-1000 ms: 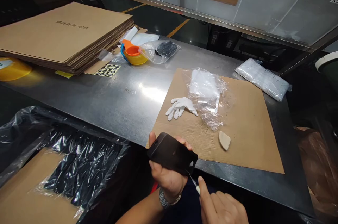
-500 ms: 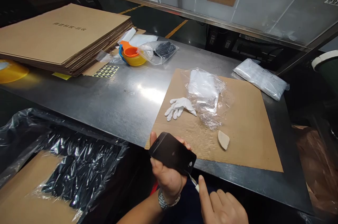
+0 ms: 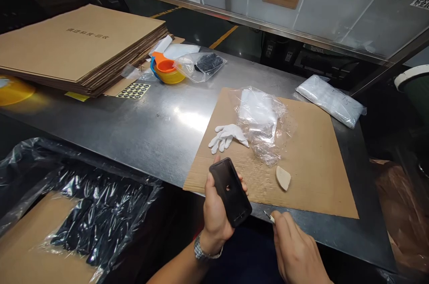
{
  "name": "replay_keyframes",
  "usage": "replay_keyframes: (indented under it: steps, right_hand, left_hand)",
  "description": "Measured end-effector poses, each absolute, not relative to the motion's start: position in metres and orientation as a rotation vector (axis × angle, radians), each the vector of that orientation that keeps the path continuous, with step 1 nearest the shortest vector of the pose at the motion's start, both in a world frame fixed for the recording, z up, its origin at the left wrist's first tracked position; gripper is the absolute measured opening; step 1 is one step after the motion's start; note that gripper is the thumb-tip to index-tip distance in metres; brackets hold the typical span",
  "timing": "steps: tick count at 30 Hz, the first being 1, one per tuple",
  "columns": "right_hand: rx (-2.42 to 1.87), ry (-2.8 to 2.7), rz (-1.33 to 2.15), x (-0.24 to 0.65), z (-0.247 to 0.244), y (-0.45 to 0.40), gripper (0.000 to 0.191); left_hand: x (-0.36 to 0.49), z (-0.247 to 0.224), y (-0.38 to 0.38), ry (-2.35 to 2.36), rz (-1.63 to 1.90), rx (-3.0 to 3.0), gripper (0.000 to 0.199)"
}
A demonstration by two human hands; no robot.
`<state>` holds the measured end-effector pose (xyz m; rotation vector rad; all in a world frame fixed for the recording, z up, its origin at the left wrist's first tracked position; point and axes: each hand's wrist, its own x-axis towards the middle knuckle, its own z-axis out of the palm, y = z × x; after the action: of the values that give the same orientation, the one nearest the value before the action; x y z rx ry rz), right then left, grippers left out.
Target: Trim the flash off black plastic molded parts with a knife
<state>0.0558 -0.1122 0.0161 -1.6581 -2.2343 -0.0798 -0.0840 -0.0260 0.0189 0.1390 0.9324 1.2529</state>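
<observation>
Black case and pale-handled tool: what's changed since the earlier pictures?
The left hand has turned the black case to a steeper slant; the right hand has drawn the pale-handled tool right, its tip now clear of the case. Neither was let go. The white glove and beige wedge stayed put.

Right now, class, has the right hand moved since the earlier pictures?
Yes: the right hand has shifted rightward, judged against the cardboard sheet.
</observation>
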Motion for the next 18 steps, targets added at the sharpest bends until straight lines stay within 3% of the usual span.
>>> replay_keyframes:
  steps: [18]
  right_hand:
    - [-1.637,-2.453,-0.221,0.059,0.021,-0.123,0.03]
  left_hand:
    - [-0.082,0.023,-0.03,0.885,1.242,0.184,0.05]
